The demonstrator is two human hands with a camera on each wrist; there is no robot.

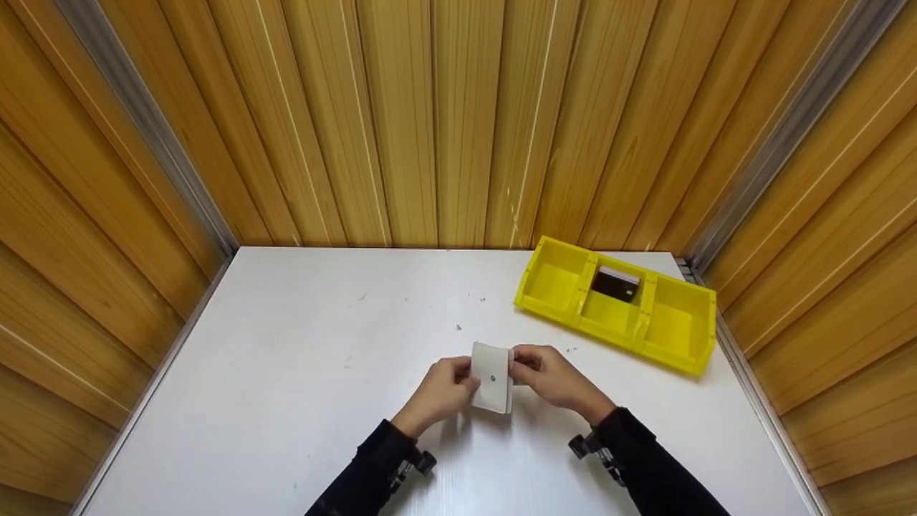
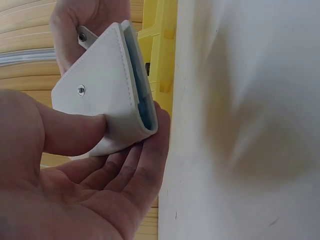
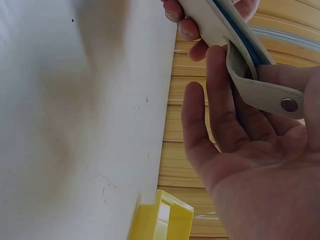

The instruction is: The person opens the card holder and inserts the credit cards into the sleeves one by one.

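Note:
A cream card wallet is held upright over the white table, folded, with stitched edges and a metal snap stud on its face. My left hand grips its left side, thumb on the face and fingers behind, as the left wrist view shows. At the opposite edge, my right hand pinches the wallet near its snap strap. The strap hangs unfastened, its round snap cap showing. Something blue shows inside between the wallet's covers.
A yellow tray with three compartments stands at the back right of the white table. Its middle compartment holds a dark, card-like object with a pale edge. Wood-patterned walls close off the back and sides.

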